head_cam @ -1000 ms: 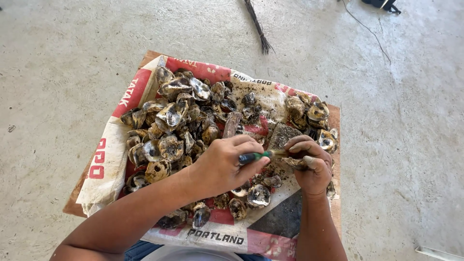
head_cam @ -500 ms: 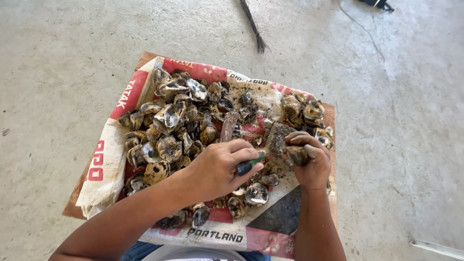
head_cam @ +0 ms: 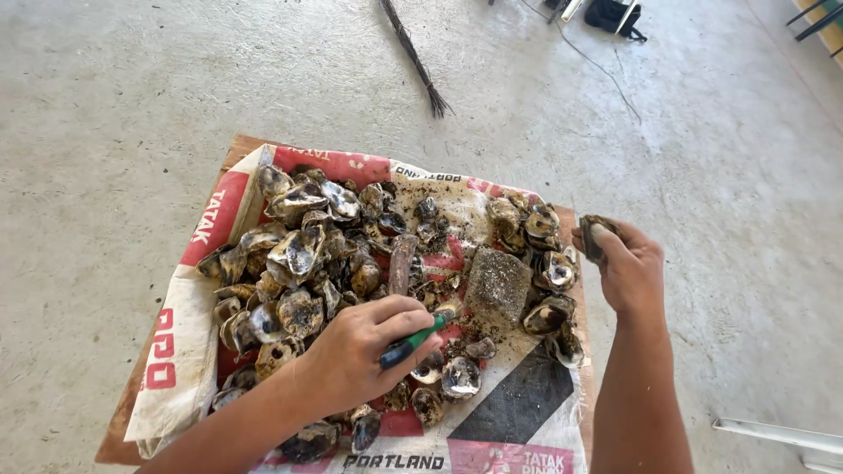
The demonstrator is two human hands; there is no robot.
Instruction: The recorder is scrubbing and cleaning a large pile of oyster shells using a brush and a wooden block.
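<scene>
Oyster shell [head_cam: 594,235] pinched in right hand [head_cam: 628,268], raised past right edge of sack [head_cam: 518,421], just beside small shell pile [head_cam: 540,254]. Going left to right: big shell heap [head_cam: 299,263] on sack's left; left hand [head_cam: 360,351] wrapped tight on green-handled knife [head_cam: 413,341], long axis running up-right, tip toward grey stone block [head_cam: 498,283]. Held shell well apart, up-right of knife tip; long axis roughly upright, pointing away. Right hand nearer.

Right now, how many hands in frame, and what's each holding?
2. The left hand is low in the middle, over the shell pile, gripping a green-handled tool. The right hand is off the sack's right edge, holding one shell.
</scene>
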